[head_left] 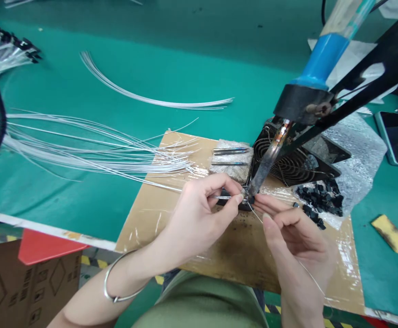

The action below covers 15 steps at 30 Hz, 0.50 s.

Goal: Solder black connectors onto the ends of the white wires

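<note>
My left hand [199,216] pinches the end of a white wire [162,185] between thumb and fingertips. What sits right at those fingertips is too small to make out. Directly above them is the tip of a soldering iron [265,161], clamped by its blue handle [325,59] in a stand. A thin solder wire [255,213] runs from beneath the iron's tip into my right hand [296,237], which grips it between thumb and forefinger. Under the iron's tip lies a small black block [245,204], partly covered by my fingers.
White wires [103,157] spread leftward; another bundle [157,103] lies behind. A grey pad [231,172] holds spare tips beside a black fan [287,159]. Small black connectors [322,197], a yellow sponge [390,233] and a phone [397,136] are right. The stand's black arm [363,86] crosses above.
</note>
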Each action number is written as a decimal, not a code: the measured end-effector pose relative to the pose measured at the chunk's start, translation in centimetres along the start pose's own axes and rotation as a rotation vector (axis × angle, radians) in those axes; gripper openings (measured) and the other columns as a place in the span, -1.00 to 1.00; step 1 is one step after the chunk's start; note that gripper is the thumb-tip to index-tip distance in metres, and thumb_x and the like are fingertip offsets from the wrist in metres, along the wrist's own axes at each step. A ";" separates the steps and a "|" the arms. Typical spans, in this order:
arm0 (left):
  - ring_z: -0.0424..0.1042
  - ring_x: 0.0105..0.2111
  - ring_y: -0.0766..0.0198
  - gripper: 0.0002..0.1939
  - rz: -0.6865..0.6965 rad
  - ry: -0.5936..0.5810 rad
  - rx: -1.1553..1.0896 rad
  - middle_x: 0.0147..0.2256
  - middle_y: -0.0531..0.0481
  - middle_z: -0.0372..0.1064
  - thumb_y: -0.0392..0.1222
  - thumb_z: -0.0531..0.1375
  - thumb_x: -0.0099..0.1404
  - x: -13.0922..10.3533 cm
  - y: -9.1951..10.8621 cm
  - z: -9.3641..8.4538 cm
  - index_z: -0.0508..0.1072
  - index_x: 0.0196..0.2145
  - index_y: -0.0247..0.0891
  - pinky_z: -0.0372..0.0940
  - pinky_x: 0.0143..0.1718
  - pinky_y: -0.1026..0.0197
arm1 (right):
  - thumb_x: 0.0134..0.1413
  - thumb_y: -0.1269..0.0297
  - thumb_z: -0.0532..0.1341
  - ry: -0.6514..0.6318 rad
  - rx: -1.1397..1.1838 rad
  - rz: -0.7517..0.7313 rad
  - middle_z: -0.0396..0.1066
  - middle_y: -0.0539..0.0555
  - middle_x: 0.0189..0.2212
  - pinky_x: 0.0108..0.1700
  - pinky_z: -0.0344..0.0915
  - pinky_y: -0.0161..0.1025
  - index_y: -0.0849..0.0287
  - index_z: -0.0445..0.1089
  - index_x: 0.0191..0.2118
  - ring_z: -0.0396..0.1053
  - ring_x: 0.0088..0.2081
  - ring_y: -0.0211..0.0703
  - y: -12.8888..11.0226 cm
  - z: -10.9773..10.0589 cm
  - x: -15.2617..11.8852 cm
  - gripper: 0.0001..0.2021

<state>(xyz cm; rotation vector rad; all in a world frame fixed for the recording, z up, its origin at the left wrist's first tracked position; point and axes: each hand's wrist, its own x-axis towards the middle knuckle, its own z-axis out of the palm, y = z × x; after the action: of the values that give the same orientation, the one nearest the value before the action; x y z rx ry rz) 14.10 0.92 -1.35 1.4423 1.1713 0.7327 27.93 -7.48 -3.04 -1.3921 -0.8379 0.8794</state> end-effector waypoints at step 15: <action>0.47 -0.38 0.22 -0.90 0.005 0.002 0.001 -0.36 -0.06 0.55 -0.26 0.22 0.26 -0.2 -0.2 0.0 0.49 -0.40 -0.28 0.20 -0.45 0.22 | 0.22 0.46 0.34 -0.005 0.006 -0.016 0.66 0.02 -0.07 0.10 0.51 -0.30 0.10 0.46 -0.42 0.62 -0.01 -0.17 0.4 -0.1 0.0 -0.81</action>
<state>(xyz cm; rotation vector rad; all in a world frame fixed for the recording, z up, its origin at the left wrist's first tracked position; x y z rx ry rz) 14.03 0.75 -1.49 1.4461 1.1699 0.7379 27.97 -7.54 -3.46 -1.3766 -0.8479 0.8730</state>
